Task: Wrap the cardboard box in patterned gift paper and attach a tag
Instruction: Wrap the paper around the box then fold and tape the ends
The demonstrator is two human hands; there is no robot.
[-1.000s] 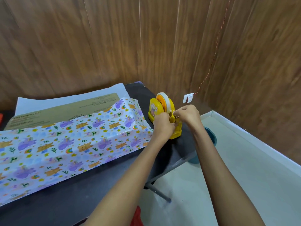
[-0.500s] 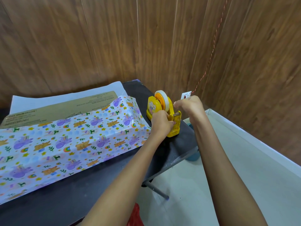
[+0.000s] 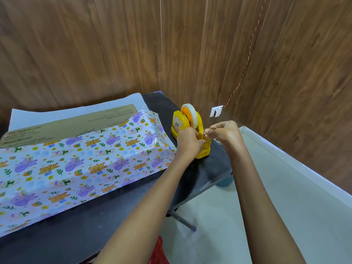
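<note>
Fingertips (image 3: 207, 132) of the right hand (image 3: 226, 134) pinch at the cutter of the dispenser (image 3: 190, 130), which the left hand (image 3: 188, 141) grips; any tape between them is too small to see. Paper (image 3: 80, 161) and box (image 3: 68, 126) lie just left of the fingers, unsealed, so a crooked pull could tip the dispenser or twist the tape, and the loose flap may spring open

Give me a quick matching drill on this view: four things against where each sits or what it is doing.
Things:
1. tape dispenser
2. gift paper
3. cardboard box
4. left hand

States:
A. draped over the box's near side
B. far side bare
C. upright at the table's right end
D. against the dispenser's front

Pairs: 1-C, 2-A, 3-B, 4-D
</note>
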